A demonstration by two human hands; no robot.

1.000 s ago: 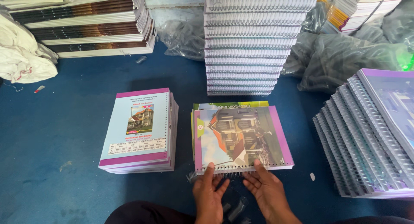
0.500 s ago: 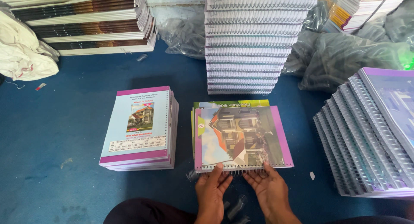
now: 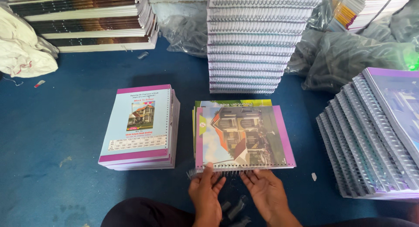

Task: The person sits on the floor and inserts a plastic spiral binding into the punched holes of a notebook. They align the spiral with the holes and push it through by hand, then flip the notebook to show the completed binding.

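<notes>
Basically: blue floor (image 3: 56, 135) everywhere, stock piled round the edges.

Biggest item is the tall stack (image 3: 257, 39) of spiral-bound books, top centre, spines toward the camera. Top left, a low pile of flat stock (image 3: 87, 19), with a white cloth bundle (image 3: 22, 48) just beside it at the left edge. Grey plastic bags (image 3: 349, 56) sit right of the tall stack. Far right, a fanned row (image 3: 371, 135) of bound books, purple covers, wire spines showing, leaning in steps.

Centre left: a squared-up pile (image 3: 139, 126) of pale blue covers with purple bands and a house picture, nothing touching it.

Centre: the book (image 3: 242, 137) being worked, under a clear sheet, house picture, purple side bands, punched edge nearest the person. It lies flat on a short pile; a green cover (image 3: 231, 103) pokes out past its far edge. Just beside the blue pile, not touching.

Left hand (image 3: 206, 194): fingers spread and nearly straight, tips on the book's near edge at the left corner, where a wire comb (image 3: 194, 172) sticks out. Pressing, not gripping.

Right hand (image 3: 266, 194): same posture, fingers extended, tips at the near edge, middle to right. Nothing clasped.

Small dark clips (image 3: 233, 207) on the floor between the wrists. White scrap (image 3: 314, 176) right of the book.
</notes>
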